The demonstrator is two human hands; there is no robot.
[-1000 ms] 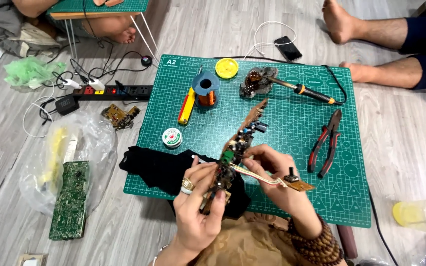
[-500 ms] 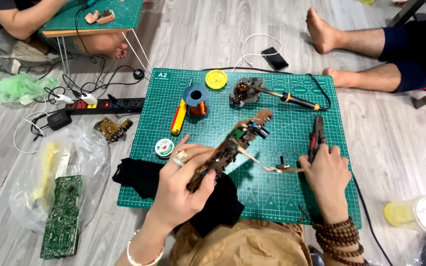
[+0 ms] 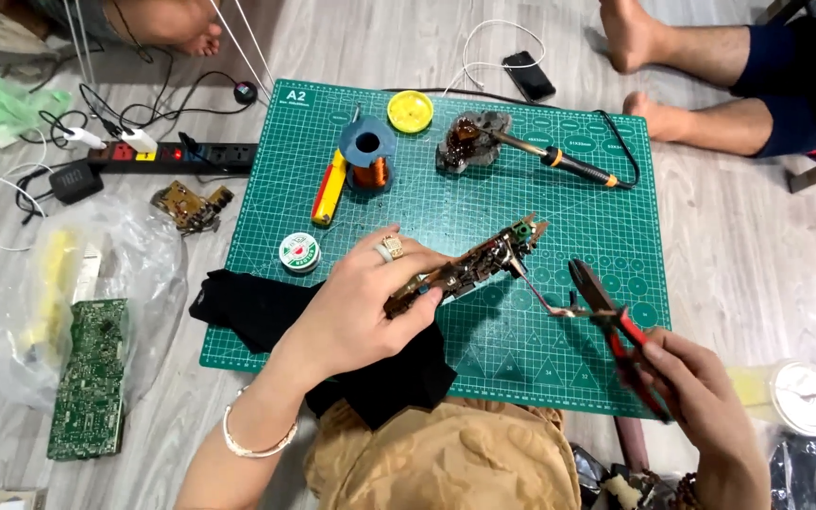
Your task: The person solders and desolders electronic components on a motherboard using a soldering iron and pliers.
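Fingers (image 3: 399, 283) of the left hand (image 3: 361, 302) curled shut around the near end of a narrow circuit board (image 3: 469, 269), ring uppermost, far end of the board raised and angled up and away over the green cutting mat (image 3: 521, 142). Fingers (image 3: 677, 364) of the right hand (image 3: 701, 397) wrapped closed on the red handles of a pair of pliers (image 3: 606, 312), tips pointing toward the board, meeting a thin wire (image 3: 545, 304) trailing from the board's underside. Changed since a second ago: pliers off the mat and now in the right hand, that hand drawn back from the board; left hand's hold on the board kept. Meaning, as a judgement: tool fetched, work on the wire about to start. Beyond the left fingers: small round solder tin (image 3: 298, 251), copper coil on a blue spool (image 3: 367, 161), soldering iron (image 3: 559, 159) on its stand. Beneath the left wrist, black cloth (image 3: 257, 307).
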